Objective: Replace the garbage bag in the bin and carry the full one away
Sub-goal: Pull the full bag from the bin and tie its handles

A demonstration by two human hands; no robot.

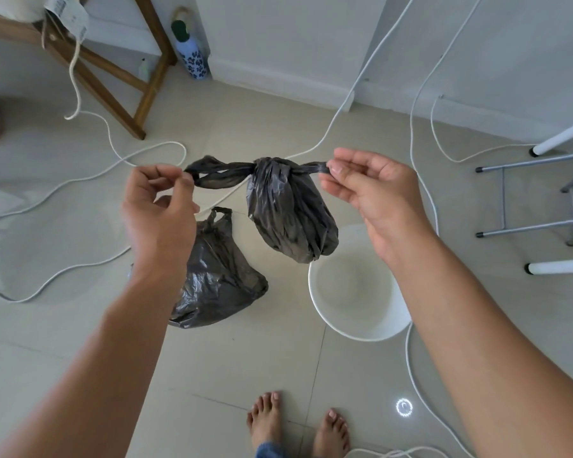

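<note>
So the full garbage bag [291, 213] was hanging in mid-air, knotted at the top, just above and overlapping the far-left rim of the white bin [358, 285], which sat open on the floor [239, 365] with no liner in it. The left hand [161, 209] was up at the bag's left, palm turned away, its fingers [182, 181] pinched together on the looped left handle. The right hand [374, 190] was on the other side, palm facing in, fingers [333, 168] clamped on the short right handle, so the two handles were pulled out sideways from the knot. Both forearms reached in from the bottom corners.

Left of the bin, a second dark bag [215, 276] lay crumpled on the floor, partly hidden behind the left wrist. Bare feet [298, 424] stood on the near side of the bin. White cords [90, 262] snaked all over the floor around it. Beyond the bin, a patterned bottle [192, 57] stood by the wall next to wooden chair legs [113, 74], and metal furniture legs [536, 193] were off to the bin's right.
</note>
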